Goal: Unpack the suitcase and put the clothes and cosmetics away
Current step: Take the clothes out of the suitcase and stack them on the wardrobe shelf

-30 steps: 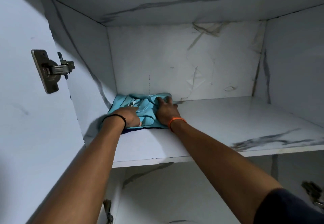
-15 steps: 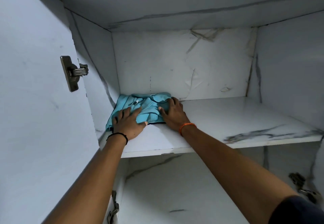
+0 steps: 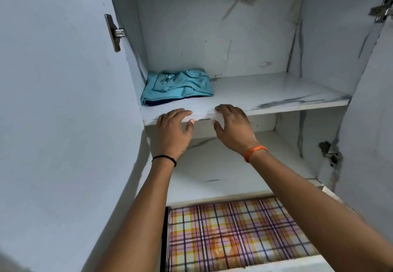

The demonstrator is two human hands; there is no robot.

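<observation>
Teal folded shirt (image 3: pixel 177 86) sits on upper shelf (image 3: pixel 276 93), back-left corner, up against the left wall of the cupboard. Dark fabric edge shows under its front; can't tell if it's a 2nd item or part of the same one.

I see both hands at the shelf's front edge, near each other but apart, and both clear of the shirt.

L hand (image 3: pixel 173 132): fingers straight-ish and spread, tips at or over the shelf lip, thumb below the edge. Holding nothing. Black band (image 3: pixel 164 159) on that wrist.

R hand (image 3: pixel 232 128): same posture, fingers relaxed and reaching over the lip, thumb pointing left under the edge. Holding nothing. Orange band (image 3: pixel 255 152) on the wrist. Can't tell if fingertips actually touch the shelf or just hover, pic is blurry there.

Cupboard is white w/ grey marble-type streaks. Left door (image 3: pixel 53 101) swung open, metal hinge (image 3: pixel 114 32) on its inner face. Right door also open, hinges top-right and mid-right.

Lower shelf (image 3: pixel 223 171) below the hands. Under that, a drawer or tray lined w/ plaid sheet (image 3: pixel 234 233) in yellow/pink/purple, w/ an orange-ish stain near the middle.
</observation>
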